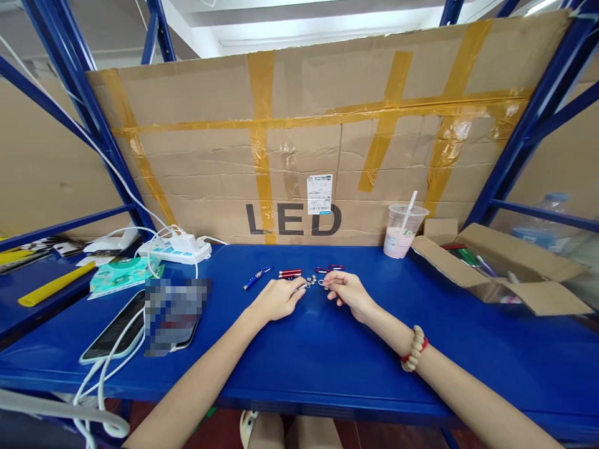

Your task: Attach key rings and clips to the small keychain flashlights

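- Your left hand (279,299) rests low over the desk (299,368), and its fingers look pinched on a small silver piece (304,286).
- Your right hand (352,294) has its thumb and finger pressed together, it seems on a little silver clip (321,282).
- The small round bits (313,279) lie on the desk between your two hands. They look loose, so a bump from a knuckle could scatter them.
- Squeeze too hard and the silver piece could pop out, since it looks smooth.
- Just past your fingers lie red tubes (290,273) and red clips (330,269), with a blue pen (258,278) to the left. A nudge might roll the tubes.
- Farther right, a cup (399,234) of pink drink stands near an open box (477,271). A wide swing of your right arm could spill it.
- On your left, white wires (108,358) cross a phone (115,330). Your sweeping arm could snag them.
- The desk is blue and shiny, so tiny things may skid.
- Behind it stands a taped cardboard wall (201,168) marked LED, with blue posts (528,134) at both sides.
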A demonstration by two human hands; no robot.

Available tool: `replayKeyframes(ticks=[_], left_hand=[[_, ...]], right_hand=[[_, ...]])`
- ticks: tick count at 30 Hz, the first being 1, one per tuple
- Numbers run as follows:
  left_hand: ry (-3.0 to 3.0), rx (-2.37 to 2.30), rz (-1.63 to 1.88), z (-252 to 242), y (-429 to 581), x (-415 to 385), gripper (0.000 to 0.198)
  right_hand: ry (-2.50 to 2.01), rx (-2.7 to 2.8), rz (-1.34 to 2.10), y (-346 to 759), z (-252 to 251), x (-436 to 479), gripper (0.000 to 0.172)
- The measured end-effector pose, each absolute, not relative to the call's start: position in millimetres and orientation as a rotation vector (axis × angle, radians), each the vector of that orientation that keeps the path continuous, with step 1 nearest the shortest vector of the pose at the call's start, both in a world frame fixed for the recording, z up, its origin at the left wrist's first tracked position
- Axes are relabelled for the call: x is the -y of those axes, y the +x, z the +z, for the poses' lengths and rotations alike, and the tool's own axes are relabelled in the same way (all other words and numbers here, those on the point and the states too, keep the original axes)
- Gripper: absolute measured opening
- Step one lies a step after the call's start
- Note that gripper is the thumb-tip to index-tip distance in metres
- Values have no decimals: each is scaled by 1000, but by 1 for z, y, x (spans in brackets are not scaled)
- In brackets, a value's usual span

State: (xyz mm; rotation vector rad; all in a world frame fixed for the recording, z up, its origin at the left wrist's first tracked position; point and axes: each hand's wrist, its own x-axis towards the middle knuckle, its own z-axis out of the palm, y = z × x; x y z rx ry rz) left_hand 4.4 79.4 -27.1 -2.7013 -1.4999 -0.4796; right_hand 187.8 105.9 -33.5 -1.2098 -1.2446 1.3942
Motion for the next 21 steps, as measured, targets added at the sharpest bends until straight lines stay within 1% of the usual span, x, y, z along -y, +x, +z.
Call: replayKeyframes(ticks=[5,7,11,15,21], left_hand=[[-2704,1489,-489,-29,4,-80,32],[-2710,1485,-488,-29,3,-80,31],[-2714,1490,-491,-29,4,-79,30],[-2697,1500,-528,-29,4,-79,30],[-2675,1456,-621,-31,4,-80,30]], right_hand=[[-1219,1217,1416,188,-33,-105,34],[-1215,1233,1412,188,-34,-106,32],[-1207,1270,1413,187,-35,-105,23],[-1210,1278,1413,186,-34,-104,22],[-1192,1286,1403,186,-34,-103,16]])
